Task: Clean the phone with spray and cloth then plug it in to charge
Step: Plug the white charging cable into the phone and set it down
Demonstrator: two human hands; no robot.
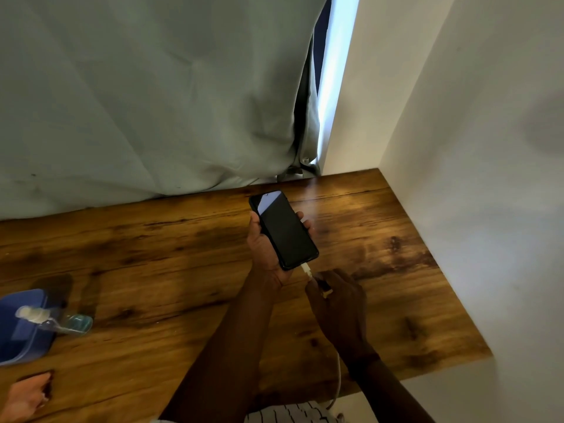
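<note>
Phone in my left hand, charger plug at its bottom edge.

My left hand (pixel 268 254) grips the black phone (pixel 283 230) above the wooden table (pixel 152 254), screen dark. At 5 o'clock from it, my right hand (pixel 338 303) pinches the white plug (pixel 306 269), which touches the phone's port; its cable (pixel 338 380) trails down off the table edge. Far out at 8 o'clock lie the spray bottle (pixel 55 320) and blue cloth (pixel 21 328).
</note>
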